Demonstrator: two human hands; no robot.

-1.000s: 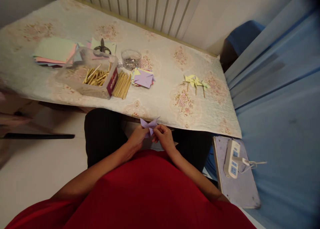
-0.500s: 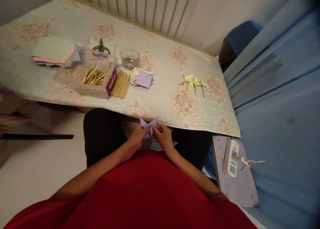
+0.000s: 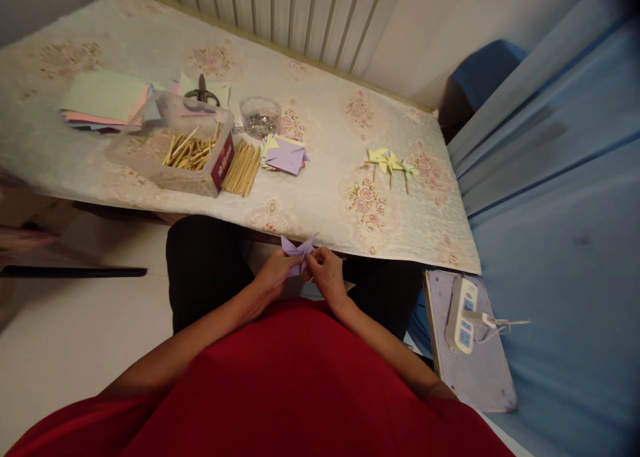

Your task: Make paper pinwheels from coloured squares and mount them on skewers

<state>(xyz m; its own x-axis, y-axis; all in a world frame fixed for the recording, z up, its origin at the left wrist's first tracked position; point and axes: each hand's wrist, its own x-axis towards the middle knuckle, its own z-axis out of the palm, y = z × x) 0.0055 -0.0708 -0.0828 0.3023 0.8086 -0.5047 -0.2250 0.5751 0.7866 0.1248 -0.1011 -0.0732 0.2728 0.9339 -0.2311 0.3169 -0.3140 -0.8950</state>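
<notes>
Over my lap, just below the bed's front edge, a purple paper pinwheel (image 3: 297,247) is held between both hands. My left hand (image 3: 277,270) grips it from the left, thumb on top of the paper. The fingers of my right hand (image 3: 325,270) pinch at the pinwheel's middle; whatever small thing may sit between them is hidden. A stack of cut paper squares (image 3: 286,156), purple on top, lies on the bed ahead. Left of it is a row of thin sticks (image 3: 241,169). Finished pinwheels on sticks (image 3: 390,162) lie further right.
A clear plastic box (image 3: 187,180) holds more sticks, with black scissors (image 3: 202,94) behind it. Beside it stands a clear bowl (image 3: 261,118) of small metal pieces. Coloured paper sheets (image 3: 105,97) lie far left. A power strip (image 3: 462,315) rests on a small board at right.
Both hands stay in nearly the same place on the pinwheel. My right fingers have shifted slightly at its middle, and its blades have tilted a little.
</notes>
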